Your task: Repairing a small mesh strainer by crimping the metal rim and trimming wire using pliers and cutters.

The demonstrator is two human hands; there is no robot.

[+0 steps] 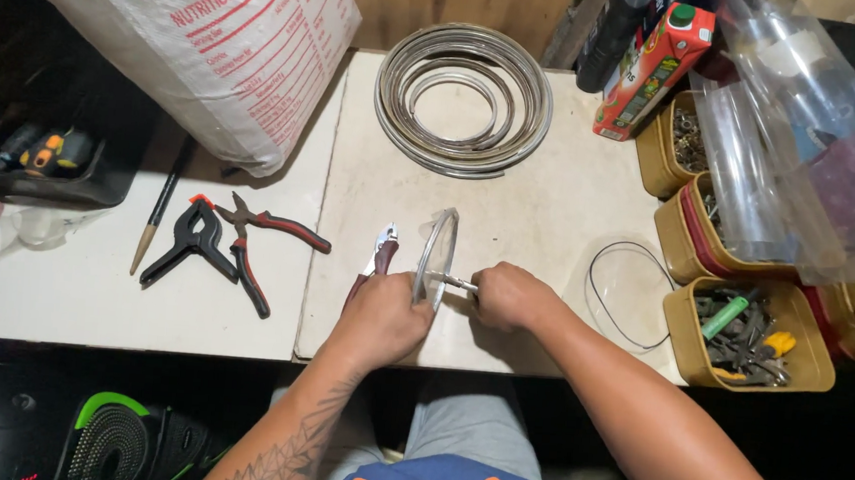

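Work surface: pale cream flat tabletop [551, 199], two slabs meeting at a seam left of centre. Far side: brown wooden wall panel [444, 6]. Near edge drops into dark shadow. Light falls from above, surroundings dim.

Bright overhead light on the pale worktop [550, 209], dark murky edges, sharp focus, slight wide-angle bending.

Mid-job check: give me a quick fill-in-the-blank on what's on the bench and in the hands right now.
1. The left hand holds pliers with ____ handles.
2. Both hands steady a small metal ring that stands ____ on the table.
3. At the table's far edge lies a large ____ of metal strip.
4. The black spring clamp lies to the ____ of the hands.

Missing words: red; upright; coil; left
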